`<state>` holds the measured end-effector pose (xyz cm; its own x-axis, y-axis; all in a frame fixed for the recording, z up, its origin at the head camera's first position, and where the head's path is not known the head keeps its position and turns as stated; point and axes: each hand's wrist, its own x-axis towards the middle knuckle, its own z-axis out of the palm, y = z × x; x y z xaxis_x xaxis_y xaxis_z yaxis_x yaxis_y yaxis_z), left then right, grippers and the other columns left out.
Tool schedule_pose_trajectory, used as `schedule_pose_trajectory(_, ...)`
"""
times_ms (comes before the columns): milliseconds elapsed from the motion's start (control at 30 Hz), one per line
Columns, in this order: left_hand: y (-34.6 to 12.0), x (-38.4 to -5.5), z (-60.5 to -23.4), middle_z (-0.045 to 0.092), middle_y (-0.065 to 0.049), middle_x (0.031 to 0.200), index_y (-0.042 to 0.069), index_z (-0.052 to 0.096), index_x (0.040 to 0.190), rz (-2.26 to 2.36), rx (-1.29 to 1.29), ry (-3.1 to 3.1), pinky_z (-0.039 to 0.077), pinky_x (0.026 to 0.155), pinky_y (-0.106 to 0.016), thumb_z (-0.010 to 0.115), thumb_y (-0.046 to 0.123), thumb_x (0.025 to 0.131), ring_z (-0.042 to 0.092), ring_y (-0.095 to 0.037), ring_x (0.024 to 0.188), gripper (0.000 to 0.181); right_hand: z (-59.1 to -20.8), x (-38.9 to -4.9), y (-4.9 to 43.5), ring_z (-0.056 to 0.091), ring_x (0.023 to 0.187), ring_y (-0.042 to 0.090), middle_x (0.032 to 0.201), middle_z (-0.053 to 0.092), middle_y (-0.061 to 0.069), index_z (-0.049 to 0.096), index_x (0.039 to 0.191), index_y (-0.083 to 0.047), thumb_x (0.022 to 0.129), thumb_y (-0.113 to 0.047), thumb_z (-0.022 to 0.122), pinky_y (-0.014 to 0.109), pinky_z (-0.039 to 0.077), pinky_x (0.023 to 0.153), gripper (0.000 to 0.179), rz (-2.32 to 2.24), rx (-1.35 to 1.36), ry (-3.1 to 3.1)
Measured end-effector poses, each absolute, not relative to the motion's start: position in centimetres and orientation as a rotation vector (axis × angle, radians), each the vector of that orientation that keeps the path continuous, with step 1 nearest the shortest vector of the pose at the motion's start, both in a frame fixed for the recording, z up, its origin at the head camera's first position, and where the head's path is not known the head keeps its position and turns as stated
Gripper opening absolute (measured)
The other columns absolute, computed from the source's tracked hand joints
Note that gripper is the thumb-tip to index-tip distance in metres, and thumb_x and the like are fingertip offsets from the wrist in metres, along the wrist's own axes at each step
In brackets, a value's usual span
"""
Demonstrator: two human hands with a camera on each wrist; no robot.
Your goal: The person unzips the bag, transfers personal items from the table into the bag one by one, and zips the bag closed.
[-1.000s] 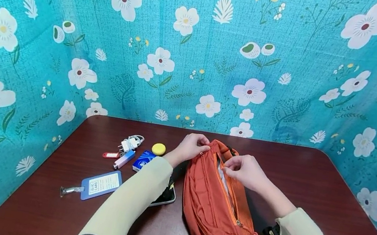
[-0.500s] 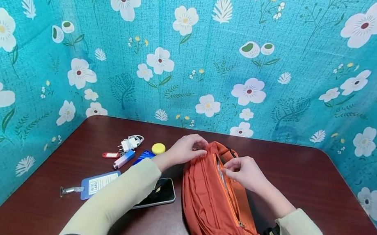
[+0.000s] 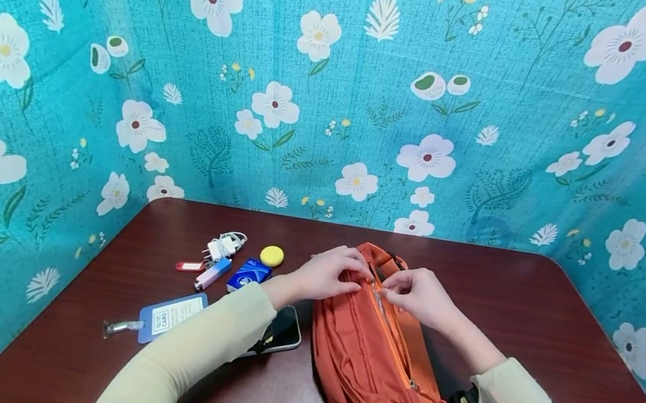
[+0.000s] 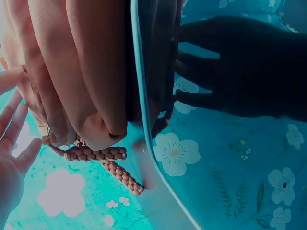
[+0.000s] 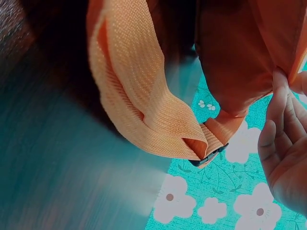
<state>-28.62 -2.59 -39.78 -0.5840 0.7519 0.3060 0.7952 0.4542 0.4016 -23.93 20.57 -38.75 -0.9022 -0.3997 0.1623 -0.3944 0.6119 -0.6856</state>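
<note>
A red-orange, crescent-shaped fabric bag [image 3: 345, 355] is found right of centre on the dark red-brown worktop [image 3: 513, 290]. Its long axis is slanted: the far end is directed at the far edge, the rounded near end toward the near edge and slightly right. An orange zip opening is run along the upper side, its metal slider [image 3: 413, 385] set near the near end. The right lip is pinched between thumb and forefinger of the right hand [image 3: 425, 298]. The left hand [image 3: 326, 275] is part-curled, fingertips at the far end of the zip; whether anything is gripped cannot be told. An orange webbing strap [image 5: 139, 100] is seen along the bag's right side.

Toward the left edge are noted a white charger with cable [image 3: 219, 248], a yellow disc [image 3: 272, 256], a blue packet [image 3: 248, 276], a pink-and-blue stick [image 3: 213, 274], a red tag [image 3: 189, 266] and a blue card holder [image 3: 170, 317]. A black phone [image 3: 288, 333] beside the bag is partly covered by the cream left sleeve [image 3: 196, 344].
</note>
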Motion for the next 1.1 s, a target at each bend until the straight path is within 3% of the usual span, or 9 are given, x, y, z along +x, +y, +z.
schedule_pose_trajectory(333, -2.4, -28.9, -40.4, 0.056, 0.005, 0.106, 0.022, 0.073, 0.094, -0.749, -1.408, -2.59, 0.041, 0.09, -0.024, 0.07, 0.019, 0.091, 0.048, -0.012, 0.103, 0.005, -39.1, -23.6, 20.8, 0.057, 0.056, 0.019, 0.064, 0.061, -0.005, 0.073, 0.092, -0.006, 0.089, -0.01, 0.067, 0.029, 0.043, 0.049, 0.008, -1.168, -0.676, 2.835)
schedule_pose_trajectory(700, -4.2, -28.6, -39.9, 0.056, 0.004, 0.104, 0.018, 0.072, 0.094, -0.796, -1.448, -2.582, 0.043, 0.09, -0.024, 0.071, 0.017, 0.09, 0.051, -0.012, 0.099, 0.004, -38.8, -23.6, 21.8, 0.053, 0.058, 0.015, 0.068, 0.061, -0.003, 0.072, 0.089, -0.003, 0.086, -0.004, 0.068, 0.028, 0.043, 0.051, 0.005, -1.177, -0.605, 2.94)
schedule_pose_trajectory(933, -6.5, -28.2, -39.9, 0.056, 0.004, 0.1, 0.017, 0.072, 0.092, -0.771, -1.477, -2.568, 0.046, 0.084, -0.026, 0.072, 0.015, 0.089, 0.054, -0.012, 0.094, 0.004, -38.4, -23.4, 22.7, 0.064, 0.057, 0.023, 0.065, 0.06, 0.001, 0.069, 0.088, 0.0, 0.086, 0.0, 0.064, 0.038, 0.055, 0.054, 0.005, -1.201, -0.527, 2.897)
schedule_pose_trajectory(1100, -7.7, -27.7, -39.6, 0.057, 0.006, 0.099, 0.018, 0.072, 0.093, -0.723, -1.479, -2.609, 0.046, 0.086, -0.026, 0.071, 0.018, 0.09, 0.054, -0.01, 0.094, 0.003, -37.9, -23.2, 23.3, 0.064, 0.058, 0.023, 0.064, 0.061, -0.002, 0.068, 0.086, 0.0, 0.087, -0.003, 0.065, 0.031, 0.053, 0.055, 0.004, -1.114, -0.596, 2.926)
